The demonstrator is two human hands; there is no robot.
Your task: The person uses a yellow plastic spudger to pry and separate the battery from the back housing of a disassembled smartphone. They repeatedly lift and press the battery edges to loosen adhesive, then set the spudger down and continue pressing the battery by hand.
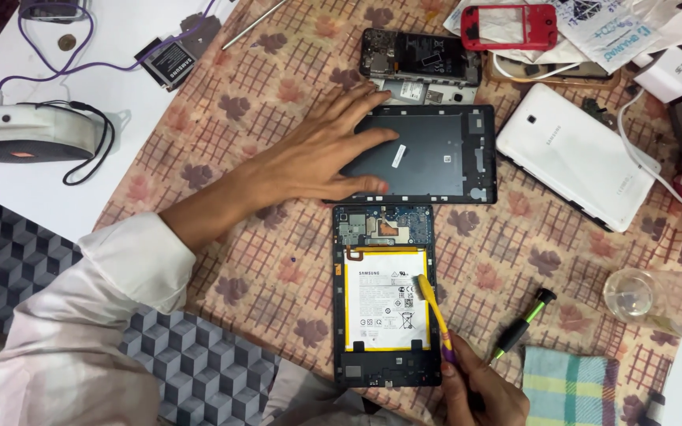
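Right hand (479,390) clamps toothbrush (433,314) by lower handle; brush long axis runs up-left, bristle head on battery (380,300), well above grip. Open tablet (386,296) lies long axis away from person, battery and board inside frame. Left hand (321,150) flat, fingers spread, pressing back cover (436,154) just beyond tablet. Screwdriver (524,323) near right hand.

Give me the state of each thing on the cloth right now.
Opened tablet: back off, battery exposed.
Dark back cover: removed, under left hand.
Yellow toothbrush: held by right hand, bristles on battery.
White tablet: face down.
Green screwdriver: lying loose.
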